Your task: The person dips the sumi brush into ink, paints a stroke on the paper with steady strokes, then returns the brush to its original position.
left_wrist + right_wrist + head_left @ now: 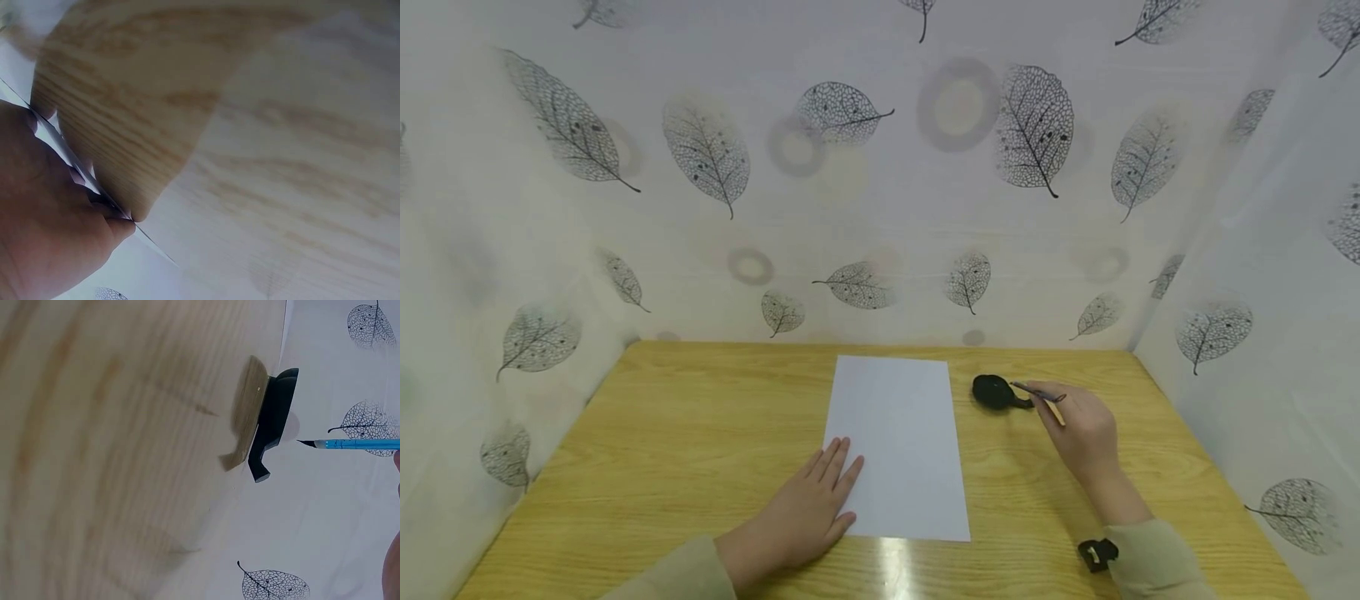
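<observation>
Right hand (1081, 425) pinching brush (356, 444) just clear of black dish (992, 392), right of paper (902, 450); left hand (808, 510), unclenched, resting on paper's edge. Seemingly inking step, next move calling for steady dip.

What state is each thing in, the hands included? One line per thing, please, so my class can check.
Paper: looks blank, lying flat on the table
Brush: held, dark tip clear of the black dish; wetness cannot be told
Black dish: upright on the table; contents unclear
Left hand: resting on the paper's edge, fingers extended
Right hand: pinching the brush
</observation>
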The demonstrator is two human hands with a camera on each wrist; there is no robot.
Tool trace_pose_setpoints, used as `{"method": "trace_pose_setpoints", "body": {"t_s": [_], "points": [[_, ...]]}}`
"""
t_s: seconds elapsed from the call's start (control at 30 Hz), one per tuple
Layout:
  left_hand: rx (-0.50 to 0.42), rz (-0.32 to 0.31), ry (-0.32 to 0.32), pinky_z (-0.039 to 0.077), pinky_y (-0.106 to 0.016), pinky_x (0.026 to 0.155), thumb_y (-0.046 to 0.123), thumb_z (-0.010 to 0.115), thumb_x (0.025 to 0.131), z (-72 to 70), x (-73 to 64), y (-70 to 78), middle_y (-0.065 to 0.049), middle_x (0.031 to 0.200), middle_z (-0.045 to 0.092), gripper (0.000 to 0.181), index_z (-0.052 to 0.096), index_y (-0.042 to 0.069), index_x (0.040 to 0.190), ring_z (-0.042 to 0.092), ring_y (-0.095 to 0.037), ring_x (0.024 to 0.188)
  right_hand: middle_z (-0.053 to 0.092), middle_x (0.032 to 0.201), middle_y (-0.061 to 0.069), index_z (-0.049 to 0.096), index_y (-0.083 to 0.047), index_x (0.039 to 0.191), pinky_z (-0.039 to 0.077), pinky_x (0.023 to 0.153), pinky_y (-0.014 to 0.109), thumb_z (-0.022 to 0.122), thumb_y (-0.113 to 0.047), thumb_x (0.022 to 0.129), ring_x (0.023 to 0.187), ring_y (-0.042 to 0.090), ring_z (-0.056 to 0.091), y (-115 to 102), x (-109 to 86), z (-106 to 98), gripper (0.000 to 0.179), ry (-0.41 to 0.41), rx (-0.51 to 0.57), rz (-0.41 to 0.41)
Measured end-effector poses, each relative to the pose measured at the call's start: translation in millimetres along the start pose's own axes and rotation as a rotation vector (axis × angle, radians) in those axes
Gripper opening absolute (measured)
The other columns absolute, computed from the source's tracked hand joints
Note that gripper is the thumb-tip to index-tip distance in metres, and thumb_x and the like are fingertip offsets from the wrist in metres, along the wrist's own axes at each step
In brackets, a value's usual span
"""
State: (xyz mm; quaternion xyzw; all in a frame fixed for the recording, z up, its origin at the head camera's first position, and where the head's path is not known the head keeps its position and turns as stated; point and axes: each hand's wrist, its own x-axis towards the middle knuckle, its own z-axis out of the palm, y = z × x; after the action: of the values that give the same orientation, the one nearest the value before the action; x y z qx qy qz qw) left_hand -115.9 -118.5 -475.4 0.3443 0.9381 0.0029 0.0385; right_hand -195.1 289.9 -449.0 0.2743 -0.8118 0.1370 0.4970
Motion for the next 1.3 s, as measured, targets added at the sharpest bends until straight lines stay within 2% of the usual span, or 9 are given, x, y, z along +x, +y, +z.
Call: {"method": "trace_pose_setpoints", "body": {"t_s": [0.17,0.4,0.8,0.87,0.9,1.0,1.1,1.23,1.3], "points": [[0.002,-0.006,-0.003,0.037,-0.051,0.129,0.044,0.049,0.11,1.6,0.0,-0.2,-0.029,0.171,0.029,0.069,0.036,0.003,0.164,0.031,-0.039,0.161,0.081,0.087,0.015,0.08,0.0,0.103,0.058,0.057,0.044,0.054,-0.041,0.112,0.068,0.032,0.075,-1,-0.7,2,0.05,-0.014,0.0,0.043],[0.016,0.002,0.014,0.036,-0.05,0.129,0.043,0.048,0.11,4.1,0.4,-1.2,-0.029,0.171,0.03,0.069,0.037,0.002,0.164,0.031,-0.04,0.161,0.081,0.091,0.016,0.079,0.001,0.106,0.058,0.06,0.042,0.048,-0.046,0.112,0.072,0.031,0.076,1,-2.4,4,0.057,-0.083,-0.003,0.099],[0.014,-0.003,-0.009,0.034,-0.05,0.13,0.045,0.047,0.111,5.1,0.9,-2.2,-0.028,0.173,0.026,0.069,0.034,0.004,0.166,0.028,-0.038,0.162,0.082,0.094,0.013,0.079,-0.001,0.106,0.057,0.063,0.042,0.048,-0.049,0.111,0.076,0.031,0.077,3,-2.9,11,0.057,-0.065,0.07,0.167],[0.015,-0.001,-0.013,0.034,-0.05,0.13,0.045,0.046,0.111,5.4,1.1,-2.5,-0.027,0.173,0.026,0.069,0.034,0.005,0.166,0.028,-0.038,0.162,0.082,0.095,0.014,0.078,0.0,0.106,0.058,0.063,0.042,0.053,-0.044,0.11,0.077,0.032,0.078,4,-3.2,12,0.051,-0.066,0.08,0.173],[0.013,-0.001,-0.014,0.034,-0.05,0.13,0.045,0.046,0.111,5.3,1.1,-2.5,-0.027,0.173,0.026,0.069,0.033,0.005,0.166,0.028,-0.038,0.162,0.082,0.096,0.014,0.078,0.001,0.106,0.058,0.064,0.041,0.06,-0.038,0.109,0.078,0.032,0.078,4,-3.3,13,0.042,-0.067,0.088,0.179],[0.012,-0.002,-0.015,0.034,-0.05,0.13,0.045,0.047,0.111,4.5,0.9,-2.1,-0.027,0.173,0.026,0.069,0.034,0.005,0.166,0.028,-0.038,0.162,0.082,0.097,0.014,0.076,0.001,0.107,0.058,0.065,0.037,0.079,-0.012,0.096,0.078,0.031,0.078,5,-3.8,14,0.017,-0.077,0.1,0.204],[0.009,-0.006,-0.016,0.035,-0.051,0.13,0.045,0.047,0.111,3.2,0.5,-1.5,-0.027,0.173,0.026,0.069,0.034,0.005,0.166,0.029,-0.038,0.162,0.082,0.097,0.013,0.075,0.0,0.107,0.059,0.066,0.035,0.086,0.006,0.079,0.078,0.031,0.079,5,-4.4,16,0.03,-0.104,0.098,0.25],[0.01,-0.007,-0.02,0.034,-0.05,0.13,0.045,0.047,0.111,2.6,0.4,-1.3,-0.027,0.173,0.026,0.07,0.034,0.005,0.166,0.028,-0.038,0.162,0.082,0.096,0.012,0.074,-0.001,0.109,0.059,0.065,0.035,0.085,0.006,0.083,0.079,0.033,0.079,6,-6.2,19,0.029,-0.135,0.107,0.343],[0.007,-0.007,-0.021,0.034,-0.05,0.13,0.045,0.047,0.111,2.7,0.5,-1.4,-0.027,0.173,0.025,0.07,0.033,0.005,0.166,0.028,-0.038,0.162,0.082,0.096,0.012,0.074,-0.001,0.109,0.058,0.066,0.026,0.084,0.005,0.085,0.078,0.034,0.079,6,-7.0,19,0.026,-0.143,0.121,0.392]]}}
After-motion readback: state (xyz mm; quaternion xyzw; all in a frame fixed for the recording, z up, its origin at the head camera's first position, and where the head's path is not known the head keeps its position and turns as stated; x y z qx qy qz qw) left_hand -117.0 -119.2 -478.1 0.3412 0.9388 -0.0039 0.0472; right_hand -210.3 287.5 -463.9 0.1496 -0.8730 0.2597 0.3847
